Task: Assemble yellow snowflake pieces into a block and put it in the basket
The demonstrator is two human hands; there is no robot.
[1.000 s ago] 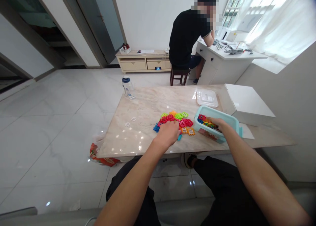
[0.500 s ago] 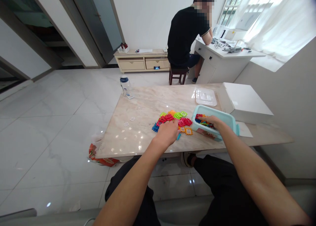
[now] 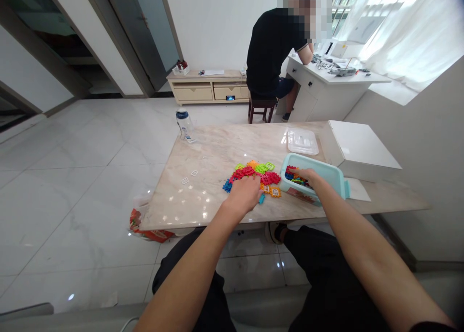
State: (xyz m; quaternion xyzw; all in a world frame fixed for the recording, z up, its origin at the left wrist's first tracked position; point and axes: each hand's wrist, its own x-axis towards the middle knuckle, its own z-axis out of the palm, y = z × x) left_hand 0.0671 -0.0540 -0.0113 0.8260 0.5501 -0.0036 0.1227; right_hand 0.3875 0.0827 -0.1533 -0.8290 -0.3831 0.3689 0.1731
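Note:
My left hand (image 3: 247, 191) lies palm down over the near side of a pile of colourful plastic building pieces. Red pieces (image 3: 270, 178) are closest to its fingertips, which are mostly hidden. Blue pieces (image 3: 227, 185), green pieces (image 3: 261, 168) and orange pieces (image 3: 275, 192) spread around it, with a small teal piece (image 3: 261, 198) by the thumb. To the right, my right hand (image 3: 307, 174) reaches into a light-blue plastic bin (image 3: 331, 169). Its fingers are stretched out over the mixed pieces (image 3: 297, 180) inside; I see nothing gripped there.
A clear plastic lid (image 3: 303, 141) and a white box (image 3: 364, 146) stand behind the bin. Two small white cards (image 3: 195, 173) lie left of the pile. A water bottle (image 3: 185, 125) stands at the table's far left corner. Another person (image 3: 273, 47) sits at a white desk (image 3: 333, 76).
Both hands stay almost where they were. My right fingers have shifted slightly over the pieces in the bin. The pile looks the same.

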